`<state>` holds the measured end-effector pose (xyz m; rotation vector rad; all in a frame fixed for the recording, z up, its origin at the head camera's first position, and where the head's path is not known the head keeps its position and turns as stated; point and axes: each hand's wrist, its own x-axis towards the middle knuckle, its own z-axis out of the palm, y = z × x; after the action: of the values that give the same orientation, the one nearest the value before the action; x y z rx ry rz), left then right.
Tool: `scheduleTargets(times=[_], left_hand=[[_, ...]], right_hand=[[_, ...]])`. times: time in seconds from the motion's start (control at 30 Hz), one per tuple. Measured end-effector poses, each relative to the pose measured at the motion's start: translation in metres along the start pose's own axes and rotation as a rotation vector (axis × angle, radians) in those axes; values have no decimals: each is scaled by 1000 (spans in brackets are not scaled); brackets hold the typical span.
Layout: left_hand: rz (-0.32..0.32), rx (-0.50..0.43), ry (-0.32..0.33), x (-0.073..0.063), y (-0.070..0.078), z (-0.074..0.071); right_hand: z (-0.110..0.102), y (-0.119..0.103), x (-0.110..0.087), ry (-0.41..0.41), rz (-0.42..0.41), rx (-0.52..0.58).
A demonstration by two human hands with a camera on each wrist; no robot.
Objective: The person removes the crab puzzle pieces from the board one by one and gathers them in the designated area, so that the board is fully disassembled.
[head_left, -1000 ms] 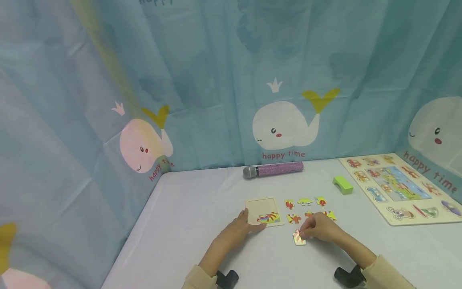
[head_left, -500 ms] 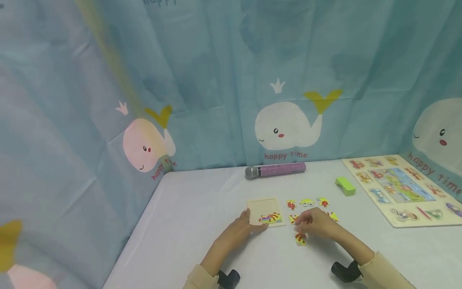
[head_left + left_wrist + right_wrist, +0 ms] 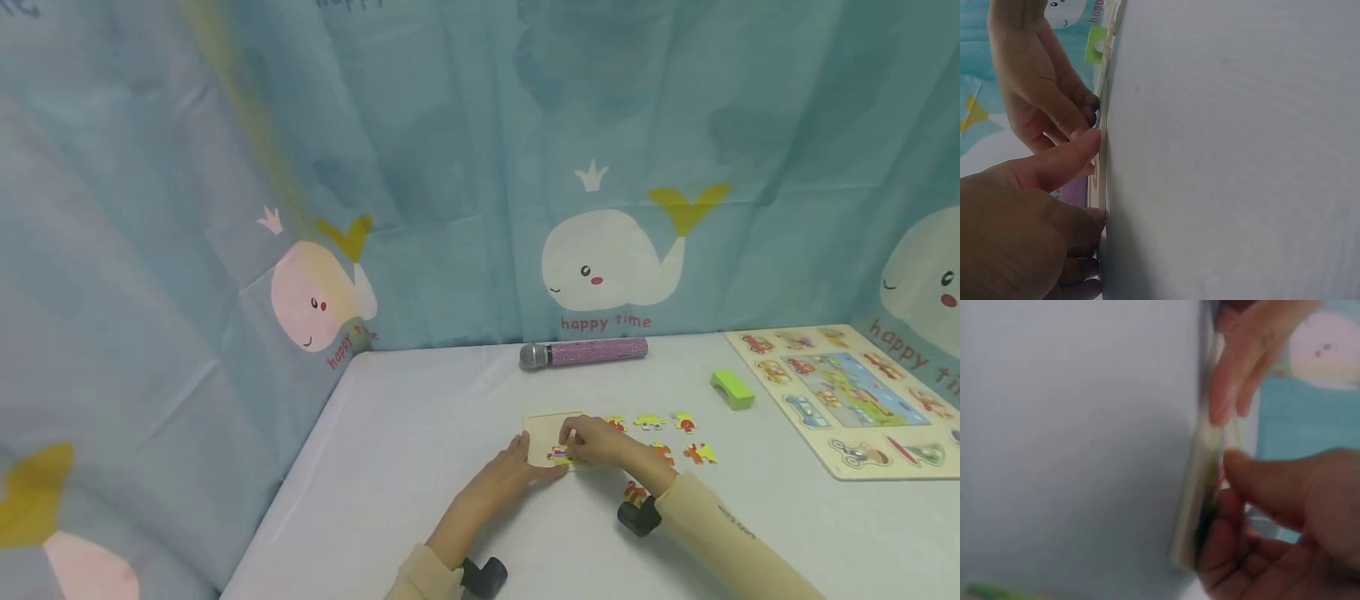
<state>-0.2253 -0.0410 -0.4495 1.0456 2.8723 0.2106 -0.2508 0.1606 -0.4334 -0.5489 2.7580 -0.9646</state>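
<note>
My left hand (image 3: 510, 471) holds a small wooden puzzle tray (image 3: 543, 427) at its near left corner, thumb along the front edge and fingers at the left side. In the left wrist view, the thumb and index finger span the tray's edge. Over the tray's right part is my right hand (image 3: 596, 442), its thumb and fingertips pinching at a colourful puzzle piece (image 3: 558, 456) in the near part of the tray. The right wrist view is blurred there, and the piece is mostly hidden by the fingers.
Several loose puzzle pieces (image 3: 648, 422) lie right of the tray; one piece (image 3: 634, 492) is partly under the right forearm. Behind are a purple microphone (image 3: 592, 352) and a green arch block (image 3: 732, 390). A large picture puzzle board (image 3: 847, 458) lies at the right.
My right hand has let go of the near loose piece, which now lies picture side up, and has moved left over the tray. My left hand stays at the tray's corner.
</note>
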Motion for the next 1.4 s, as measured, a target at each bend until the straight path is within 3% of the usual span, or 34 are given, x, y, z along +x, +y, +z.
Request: scheduleTargets(times=[0.4, 0.73, 0.9, 1.13, 1.4], left_hand=[[-2, -12, 9, -1, 0, -1], [6, -45, 13, 1, 0, -1], [-2, -34, 9, 1, 1, -1], [-39, -81, -23, 2, 2, 0], [-60, -91, -26, 3, 1, 2]], right_hand=[[5, 9, 0, 44, 68, 21], [6, 24, 0, 76, -70, 90], [6, 31, 0, 127, -64, 146], [-9, 37, -12, 185, 45, 263], [-45, 49, -64, 179, 202, 312]])
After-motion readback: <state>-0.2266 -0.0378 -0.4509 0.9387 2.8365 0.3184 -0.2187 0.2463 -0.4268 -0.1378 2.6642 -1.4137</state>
